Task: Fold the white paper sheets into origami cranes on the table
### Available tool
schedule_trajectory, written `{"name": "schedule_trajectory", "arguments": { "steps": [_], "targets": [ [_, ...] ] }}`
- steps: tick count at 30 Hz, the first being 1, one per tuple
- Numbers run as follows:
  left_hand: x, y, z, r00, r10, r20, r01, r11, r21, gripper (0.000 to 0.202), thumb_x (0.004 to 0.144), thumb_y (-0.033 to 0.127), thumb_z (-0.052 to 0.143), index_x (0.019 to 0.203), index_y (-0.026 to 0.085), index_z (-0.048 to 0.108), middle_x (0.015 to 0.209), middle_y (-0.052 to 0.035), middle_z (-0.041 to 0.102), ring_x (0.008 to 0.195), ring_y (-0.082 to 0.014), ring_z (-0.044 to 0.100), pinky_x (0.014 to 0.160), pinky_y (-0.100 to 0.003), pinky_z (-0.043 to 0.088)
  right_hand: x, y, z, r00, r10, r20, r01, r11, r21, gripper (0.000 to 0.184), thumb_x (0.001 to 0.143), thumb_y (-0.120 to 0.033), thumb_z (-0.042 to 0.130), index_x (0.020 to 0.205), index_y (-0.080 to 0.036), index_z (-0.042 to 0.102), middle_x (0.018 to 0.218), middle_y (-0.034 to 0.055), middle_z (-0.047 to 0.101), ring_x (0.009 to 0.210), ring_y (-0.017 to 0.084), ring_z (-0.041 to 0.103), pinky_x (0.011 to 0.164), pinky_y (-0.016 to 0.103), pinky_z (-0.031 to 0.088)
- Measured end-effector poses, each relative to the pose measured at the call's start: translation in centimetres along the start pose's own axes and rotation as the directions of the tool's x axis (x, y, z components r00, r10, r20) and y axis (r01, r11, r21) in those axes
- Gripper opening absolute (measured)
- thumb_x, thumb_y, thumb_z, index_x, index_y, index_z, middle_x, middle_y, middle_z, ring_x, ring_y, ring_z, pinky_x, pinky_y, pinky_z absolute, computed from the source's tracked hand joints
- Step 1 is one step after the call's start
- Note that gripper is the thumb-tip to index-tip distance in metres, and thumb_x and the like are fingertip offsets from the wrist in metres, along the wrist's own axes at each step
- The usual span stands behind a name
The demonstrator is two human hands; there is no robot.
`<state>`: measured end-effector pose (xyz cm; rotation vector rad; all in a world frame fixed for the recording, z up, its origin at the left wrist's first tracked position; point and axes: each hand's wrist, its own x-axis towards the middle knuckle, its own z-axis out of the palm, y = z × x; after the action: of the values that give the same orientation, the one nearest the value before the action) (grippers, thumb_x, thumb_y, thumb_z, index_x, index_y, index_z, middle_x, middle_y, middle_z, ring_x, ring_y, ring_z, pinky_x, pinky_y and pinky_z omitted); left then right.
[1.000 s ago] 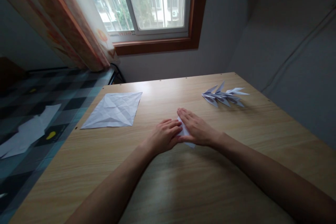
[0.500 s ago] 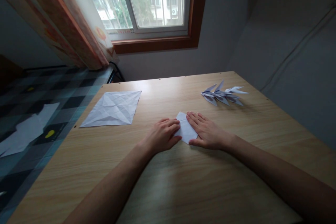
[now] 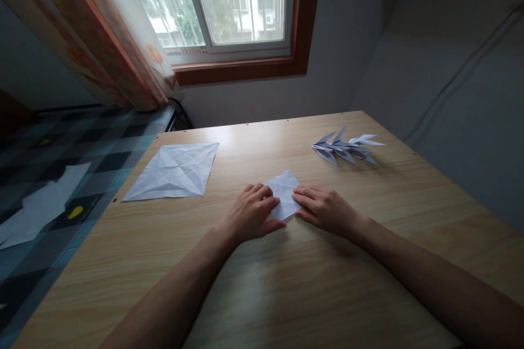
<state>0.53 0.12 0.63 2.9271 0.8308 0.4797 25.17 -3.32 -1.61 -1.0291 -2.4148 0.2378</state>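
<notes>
A small folded piece of white paper [image 3: 285, 196] with crease lines lies on the wooden table, between my two hands. My left hand [image 3: 257, 211] rests over its left side, fingers bent onto the paper and thumb stretched along the near edge. At the right corner, my right hand [image 3: 321, 207] pinches the paper between fingers and thumb. Parts of both side edges are hidden under the fingers. Farther left lies a creased square sheet of paper [image 3: 176, 170], spread flat and apart from my hands.
Toward the back right of the table [image 3: 262, 294] lies a leafy-looking chain of folded paper pieces [image 3: 346, 146]. Left of the table, loose white sheets [image 3: 41, 210] lie on a checked cloth [image 3: 118, 144]. A window and curtain [image 3: 123, 38] are behind.
The folded paper has turned and shows a wider creased face. My right hand's fingers have drawn in from lying flat to pinching its right corner; the left hand has barely moved.
</notes>
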Motion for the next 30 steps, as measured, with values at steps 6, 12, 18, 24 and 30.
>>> {"name": "schedule_trajectory", "arguments": {
  "steps": [6,12,18,24,30],
  "targets": [
    [-0.1,-0.2,0.2,0.998,0.061,-0.014,-0.061,0.997,-0.055,0.049,0.082,0.063,0.060,0.100,0.018,0.066,0.103,-0.0103,0.066,0.095,-0.0243,0.061,0.087,-0.038,0.045,-0.4,0.8,-0.2,0.999,-0.050,0.014,0.050,0.998,-0.044,0.024,0.095,-0.036,0.053,0.105,-0.018,0.067,0.115,0.0162,0.069,0.110,0.031,0.064,0.095,0.050,0.052],
    [-0.3,-0.1,0.6,0.988,0.120,-0.099,-0.126,0.990,-0.063,0.028,0.096,0.039,0.051,0.084,0.017,0.065,0.091,-0.0070,0.070,0.091,-0.0186,0.066,0.084,-0.031,0.047,-0.6,0.7,-0.3,0.999,-0.049,-0.008,0.049,0.999,-0.023,0.023,0.092,-0.040,0.059,0.100,-0.019,0.066,0.112,0.0149,0.069,0.109,0.030,0.064,0.092,0.045,0.052],
    [0.0,-0.2,1.2,0.982,-0.028,-0.187,0.013,0.997,-0.077,0.032,0.098,0.033,0.047,0.076,0.018,0.062,0.077,-0.0047,0.068,0.074,-0.0159,0.064,0.073,-0.028,0.049,-0.3,0.1,-0.1,0.997,-0.018,-0.078,0.009,0.994,-0.109,0.021,0.097,-0.023,0.048,0.085,-0.017,0.063,0.092,0.0115,0.070,0.090,0.023,0.065,0.082,0.035,0.052],
    [0.4,-0.1,1.4,0.961,-0.179,-0.208,0.167,0.983,-0.078,0.026,0.093,0.033,0.057,0.113,0.017,0.059,0.089,-0.0064,0.069,0.081,-0.0204,0.063,0.076,-0.034,0.051,0.4,-0.8,0.2,0.984,0.111,-0.136,-0.130,0.981,-0.145,0.019,0.094,-0.021,0.051,0.079,-0.016,0.061,0.087,0.0103,0.066,0.086,0.023,0.060,0.079,0.035,0.049],
    [0.7,0.2,1.5,0.962,-0.232,-0.146,0.236,0.972,0.013,0.024,0.092,0.022,0.055,0.116,0.018,0.059,0.094,-0.0067,0.067,0.089,-0.0215,0.060,0.081,-0.035,0.050,0.5,-0.8,0.7,0.973,0.177,-0.149,-0.201,0.964,-0.172,0.006,0.088,-0.017,0.057,0.087,-0.015,0.062,0.088,0.0097,0.064,0.087,0.024,0.058,0.079,0.036,0.049]
  ]
}}
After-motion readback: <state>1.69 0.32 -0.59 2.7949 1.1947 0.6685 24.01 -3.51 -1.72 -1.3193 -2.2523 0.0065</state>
